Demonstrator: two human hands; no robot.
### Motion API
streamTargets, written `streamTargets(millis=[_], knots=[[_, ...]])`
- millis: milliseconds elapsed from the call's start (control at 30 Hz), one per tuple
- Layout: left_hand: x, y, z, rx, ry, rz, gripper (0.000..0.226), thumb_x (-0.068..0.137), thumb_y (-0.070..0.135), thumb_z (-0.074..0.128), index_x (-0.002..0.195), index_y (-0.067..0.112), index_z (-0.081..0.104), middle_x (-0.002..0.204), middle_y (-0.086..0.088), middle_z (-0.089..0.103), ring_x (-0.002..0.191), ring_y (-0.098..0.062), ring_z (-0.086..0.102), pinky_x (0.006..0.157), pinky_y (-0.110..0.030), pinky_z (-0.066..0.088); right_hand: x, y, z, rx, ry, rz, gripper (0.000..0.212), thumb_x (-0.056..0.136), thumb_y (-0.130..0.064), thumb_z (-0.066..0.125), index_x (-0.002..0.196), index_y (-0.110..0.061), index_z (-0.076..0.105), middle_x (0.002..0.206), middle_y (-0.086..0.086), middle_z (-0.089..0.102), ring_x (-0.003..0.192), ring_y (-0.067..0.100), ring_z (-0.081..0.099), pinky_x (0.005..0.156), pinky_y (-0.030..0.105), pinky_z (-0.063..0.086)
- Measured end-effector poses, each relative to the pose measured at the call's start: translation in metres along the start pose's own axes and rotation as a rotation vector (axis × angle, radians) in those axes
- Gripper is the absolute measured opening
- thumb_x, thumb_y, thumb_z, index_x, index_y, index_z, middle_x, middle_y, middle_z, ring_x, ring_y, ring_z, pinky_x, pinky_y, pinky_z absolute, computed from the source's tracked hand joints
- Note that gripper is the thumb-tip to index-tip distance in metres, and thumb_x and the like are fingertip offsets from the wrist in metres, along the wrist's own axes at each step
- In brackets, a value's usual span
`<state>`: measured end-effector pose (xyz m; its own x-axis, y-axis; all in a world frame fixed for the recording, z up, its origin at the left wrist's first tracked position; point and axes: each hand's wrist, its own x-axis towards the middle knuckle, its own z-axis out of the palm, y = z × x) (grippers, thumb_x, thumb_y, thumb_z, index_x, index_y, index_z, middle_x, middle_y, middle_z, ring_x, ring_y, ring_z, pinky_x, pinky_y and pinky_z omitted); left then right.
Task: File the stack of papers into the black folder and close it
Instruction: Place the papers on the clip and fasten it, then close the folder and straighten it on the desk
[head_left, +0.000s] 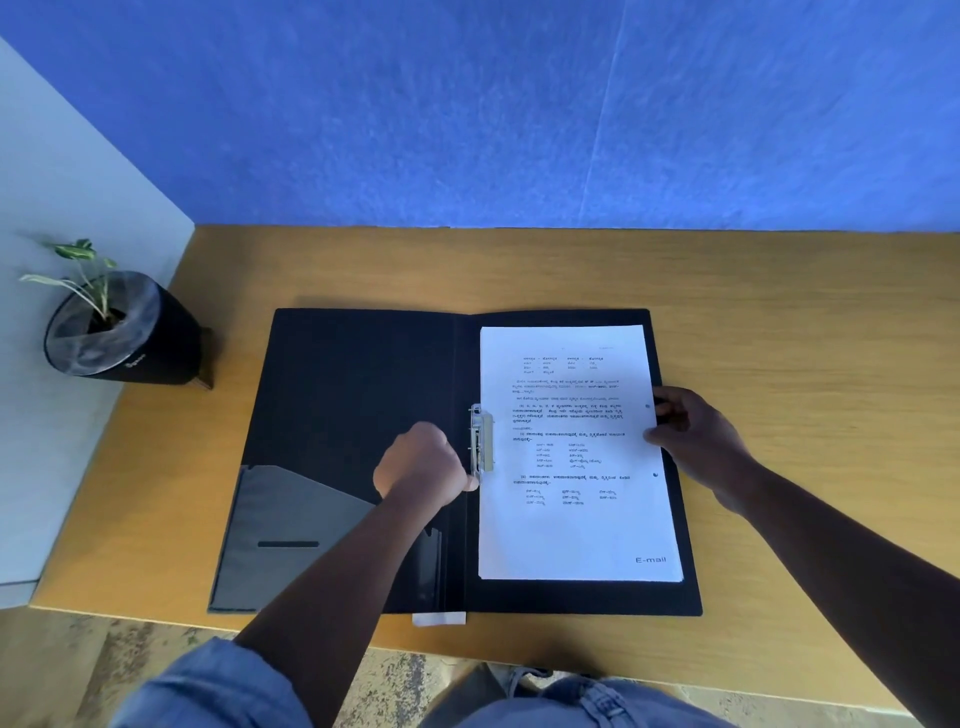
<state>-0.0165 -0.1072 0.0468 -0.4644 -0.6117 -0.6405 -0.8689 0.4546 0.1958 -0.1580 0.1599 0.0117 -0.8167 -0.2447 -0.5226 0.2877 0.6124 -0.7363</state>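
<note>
Your left hand, curled into fist, thumb pressing metal clip at spine of open black folder. Your right hand, fingers spread, pins right edge of stack of papers lying on folder's right panel. Sheets likely light, slippery; hold by edges. Potted plant left of folder on table.
</note>
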Motion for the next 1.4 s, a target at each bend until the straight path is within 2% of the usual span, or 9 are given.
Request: streamTargets(millis=[200,400,567,767,867,967,1067,1233,1400], knots=[[0.000,-0.016,0.003,-0.122,0.015,0.007,0.031,0.065,0.038,0.090,0.072,0.020,0.064,0.064,0.006,0.069,0.062,-0.012,0.065,0.052,-0.024,0.041,-0.001,0.000,0.000,0.001,0.010,0.001,0.051,0.081,-0.011,0.068,0.123,-0.037,0.056,0.096,-0.018,0.068,0.074,-0.006,0.065,0.062,0.020,0.047],[-0.015,-0.044,0.017,-0.222,0.171,0.163,0.031,0.070,0.033,0.084,0.063,0.022,0.056,0.061,0.010,0.063,0.057,-0.007,0.060,0.049,-0.023,0.039,-0.004,-0.004,0.002,0.034,0.013,-0.002,0.051,0.084,-0.010,0.067,0.129,-0.028,0.053,0.102,-0.010,0.067,0.089,0.010,0.065,0.069,0.029,0.050],[-0.028,-0.090,0.009,-0.362,0.366,0.262,0.031,0.070,0.032,0.085,0.059,0.025,0.057,0.058,0.012,0.061,0.056,-0.003,0.058,0.047,-0.021,0.044,-0.039,0.005,0.008,-0.038,0.237,-0.024,0.040,0.084,-0.015,0.069,0.120,-0.023,0.052,0.104,-0.001,0.064,0.081,0.017,0.063,0.057,0.030,0.046],[-0.019,-0.157,-0.031,-0.425,0.598,0.220,0.016,0.074,0.020,0.083,0.067,0.024,0.069,0.086,0.012,0.066,0.082,-0.008,0.063,0.071,-0.024,0.047,-0.101,0.029,0.025,-0.127,0.125,-0.068,0.036,0.077,-0.003,0.076,0.099,-0.029,0.065,0.095,-0.002,0.073,0.069,0.004,0.066,0.060,0.013,0.046],[-0.006,-0.186,-0.047,-0.462,0.699,0.093,0.013,0.082,0.017,0.075,0.094,0.021,0.076,0.109,0.000,0.068,0.100,-0.023,0.064,0.083,-0.031,0.048,-0.115,0.027,0.031,-0.175,0.105,-0.101,0.036,0.074,0.004,0.076,0.093,-0.026,0.069,0.090,0.001,0.075,0.075,-0.005,0.063,0.062,0.002,0.039],[0.008,-0.208,-0.054,-0.491,0.574,-0.116,0.042,0.084,0.025,0.071,0.125,0.020,0.064,0.124,-0.009,0.068,0.110,-0.033,0.063,0.087,-0.040,0.052,-0.119,0.017,0.036,-0.198,0.083,-0.094,0.033,0.076,0.002,0.075,0.089,-0.027,0.069,0.091,0.000,0.075,0.072,-0.001,0.065,0.063,0.006,0.042],[0.009,-0.214,-0.069,-0.539,0.450,-0.228,0.044,0.075,0.023,0.073,0.118,0.019,0.069,0.109,-0.008,0.072,0.098,-0.032,0.064,0.077,-0.035,0.049,-0.120,0.007,0.040,-0.201,0.044,-0.075,0.027,0.078,-0.002,0.074,0.090,-0.025,0.071,0.095,0.000,0.075,0.077,0.013,0.069,0.067,0.022,0.047],[-0.029,-0.211,-0.110,-0.617,0.458,-0.017,0.023,0.079,0.014,0.075,0.101,0.021,0.076,0.081,-0.001,0.078,0.082,-0.025,0.071,0.071,-0.037,0.054,-0.130,-0.019,0.042,-0.134,0.019,-0.126,0.028,0.079,-0.004,0.075,0.082,-0.032,0.070,0.084,-0.013,0.076,0.076,0.002,0.068,0.061,0.008,0.046],[-0.099,-0.159,-0.140,-0.936,0.170,0.244,0.031,0.065,0.021,0.084,0.095,0.023,0.076,0.076,-0.008,0.078,0.062,-0.012,0.071,0.049,-0.028,0.037,-0.152,-0.054,0.037,0.003,-0.080,-0.240,0.023,0.081,-0.007,0.075,0.075,-0.029,0.075,0.078,-0.013,0.075,0.063,0.004,0.066,0.055,0.009,0.045]])
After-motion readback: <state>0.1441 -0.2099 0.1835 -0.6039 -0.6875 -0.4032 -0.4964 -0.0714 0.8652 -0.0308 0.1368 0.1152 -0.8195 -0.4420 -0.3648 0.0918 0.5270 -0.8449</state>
